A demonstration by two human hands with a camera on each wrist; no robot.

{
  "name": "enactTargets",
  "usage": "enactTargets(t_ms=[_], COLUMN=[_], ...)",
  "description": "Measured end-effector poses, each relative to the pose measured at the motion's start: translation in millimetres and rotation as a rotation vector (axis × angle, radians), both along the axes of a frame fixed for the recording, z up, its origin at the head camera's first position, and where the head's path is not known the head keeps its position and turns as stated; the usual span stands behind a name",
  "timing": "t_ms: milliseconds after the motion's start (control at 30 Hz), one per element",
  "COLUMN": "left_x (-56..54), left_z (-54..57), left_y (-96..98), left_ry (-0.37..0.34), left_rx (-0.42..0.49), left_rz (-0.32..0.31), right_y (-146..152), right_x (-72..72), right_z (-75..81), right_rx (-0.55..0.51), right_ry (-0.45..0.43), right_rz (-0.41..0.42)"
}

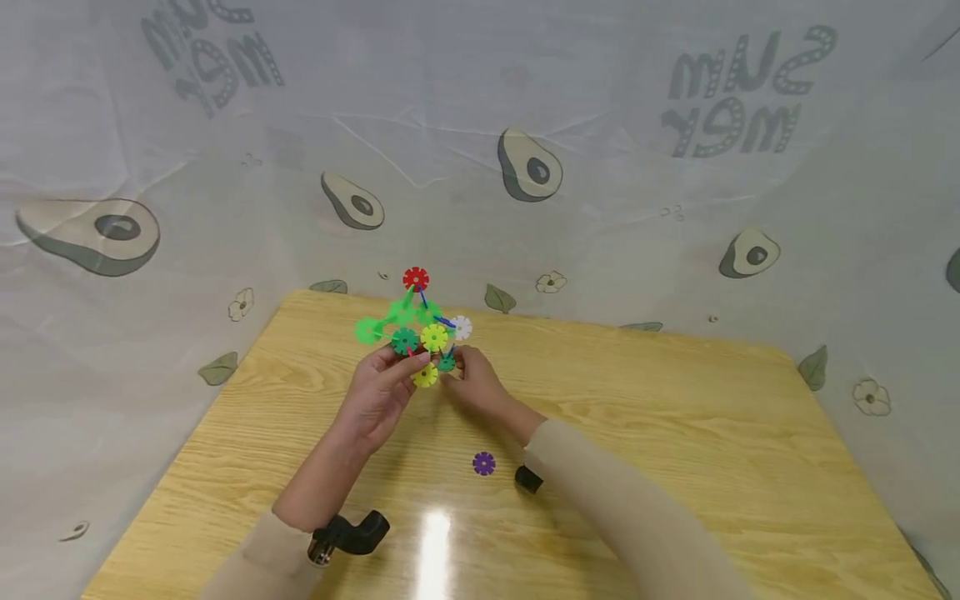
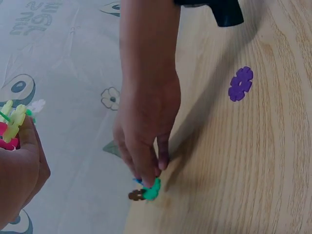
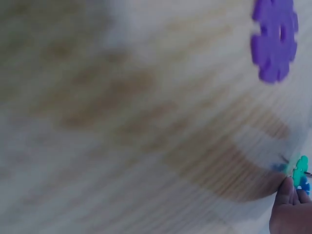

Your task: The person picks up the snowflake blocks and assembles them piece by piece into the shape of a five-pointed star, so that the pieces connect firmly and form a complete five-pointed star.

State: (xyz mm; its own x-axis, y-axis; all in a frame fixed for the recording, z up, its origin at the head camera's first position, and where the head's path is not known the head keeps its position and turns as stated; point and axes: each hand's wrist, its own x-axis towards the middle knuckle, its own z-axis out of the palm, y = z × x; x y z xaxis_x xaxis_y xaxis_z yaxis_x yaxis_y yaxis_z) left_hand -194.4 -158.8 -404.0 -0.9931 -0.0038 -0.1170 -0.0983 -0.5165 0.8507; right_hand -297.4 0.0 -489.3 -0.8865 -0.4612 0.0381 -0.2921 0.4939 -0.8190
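Note:
My left hand grips a built cluster of notched plastic snowflake discs. Its parts include a red disc on top, bright green discs to the left, a dark green disc, yellow discs and a white disc. To the right of that cluster, my right hand pinches a teal-green disc. A brown disc adjoins it in the left wrist view, and a blue disc shows beside it in the right wrist view. The left hand shows at the left edge of its own wrist view.
A purple disc lies flat on the wooden table, nearer to me than the hands. Behind the table hangs a pale curtain printed with avocados. Black wrist mounts stick out from the forearms.

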Motion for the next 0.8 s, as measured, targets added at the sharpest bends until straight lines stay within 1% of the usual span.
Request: enactTargets(t_ms=[33,167,233,300,467,567,633,733,800], left_x=[0.5,3.1,3.8,4.2,3.7,3.5,2.9,0.6,-1.5], left_z=[-1.0,-6.0,-8.1,-9.5,-13.5,-15.2,-15.1,-14.1,-12.8], left_y=[0.3,0.4,1.2,3.0,11.1,12.4,11.4,8.3,5.7], left_ry=[0.002,0.013,0.018,0.018,0.004,0.009,0.011,0.012,0.011], left_rx=[0.002,-0.012,-0.017,-0.02,0.007,0.007,0.001,-0.001,0.0], left_rz=[-0.002,-0.011,-0.008,-0.01,-0.004,-0.007,-0.009,-0.007,-0.008], right_y=[-1,-4,-6,-7,-13,-14,-12,-7,-3], right_x=[-3.6,-15.6,-20.0,-22.6,-22.3,-23.0,-23.4,-22.6,-20.9], right_z=[-1.7,-7.2,-7.7,-7.5,-6.0,-6.8,-5.5,-3.8,-3.4], right_rx=[-0.003,-0.068,-0.081,-0.071,-0.051,-0.062,-0.066,-0.064,-0.055], right_ry=[0.035,0.148,0.19,0.209,0.162,0.127,0.105,0.023,-0.041], right_rz=[0.01,0.049,0.048,0.016,-0.076,-0.077,-0.054,-0.043,-0.072])
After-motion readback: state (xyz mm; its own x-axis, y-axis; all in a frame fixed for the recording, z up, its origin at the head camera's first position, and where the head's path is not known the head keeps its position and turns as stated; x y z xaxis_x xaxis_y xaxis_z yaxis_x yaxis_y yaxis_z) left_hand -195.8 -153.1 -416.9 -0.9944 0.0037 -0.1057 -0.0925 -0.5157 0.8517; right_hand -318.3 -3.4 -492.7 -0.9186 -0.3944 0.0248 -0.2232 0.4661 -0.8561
